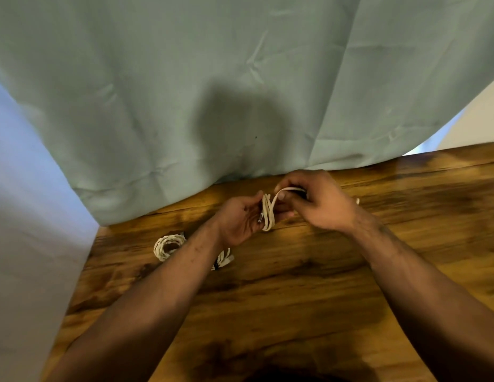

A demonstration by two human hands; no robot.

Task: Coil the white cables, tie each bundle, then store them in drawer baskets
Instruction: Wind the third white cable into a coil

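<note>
Mid-task, at the coiling/tying step on one cable.

- Left hand (239, 219): fingers curled around a small coil of white cable (268, 216), held upright just above the table (295, 285), at its far middle. A metal plug tip shows at the palm side of the coil.
- Right hand (323, 205): thumb and fingers pinch the loose end (286, 191) of the same cable, which arcs up from the coil toward the right. My read is it's wrapping the tail round the loops to bind them. No finished wrap visible yet.
- A small white bit pokes out on the far right of the right hand. Could be the cable's other end, too small to tell.

Done so far, going by what lies on the table:
- One twisted bundle (168, 245) lies flat on the left, near the table edge, apart from both hands.
- A second bundle (225, 260) sits just right of it, mostly hidden under the left forearm. There's a dark band on it, possibly a tie, but I can't confirm.

Left to do:
- Finish and tie the cable in hand.
- Store everything. No drawer baskets in view, so none of the storing has started as far as I can see.
- Can't tell if more loose cables wait out of view.

A green curtain (185, 78) hangs behind the table's far edge.
</note>
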